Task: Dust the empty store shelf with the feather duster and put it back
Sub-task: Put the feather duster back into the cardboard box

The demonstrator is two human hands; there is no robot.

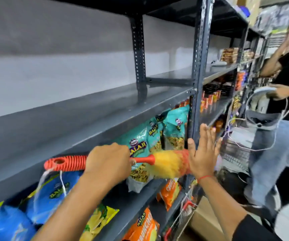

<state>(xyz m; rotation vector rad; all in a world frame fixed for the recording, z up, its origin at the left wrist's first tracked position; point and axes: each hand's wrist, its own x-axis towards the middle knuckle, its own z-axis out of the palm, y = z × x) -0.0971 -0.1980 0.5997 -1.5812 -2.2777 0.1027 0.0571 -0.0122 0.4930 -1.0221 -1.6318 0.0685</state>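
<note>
We held the feather duster [116, 162] at lower centre, left hand [108, 160] clamped on its orange handle, right hand [203, 150] spread flat against the plumes, below the empty shelf [88, 108]. A careless swing could topple the teal snack bags [155, 136].

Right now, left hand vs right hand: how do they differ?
The left hand is closed around the orange ribbed handle of the feather duster; the right hand is open, fingers spread, holding nothing. The left hand is knuckles-up over the handle; the right hand stands upright against the duster's yellow feathers. Only the right wrist wears a red thread. Both are bare and in front of the empty shelf.
</note>
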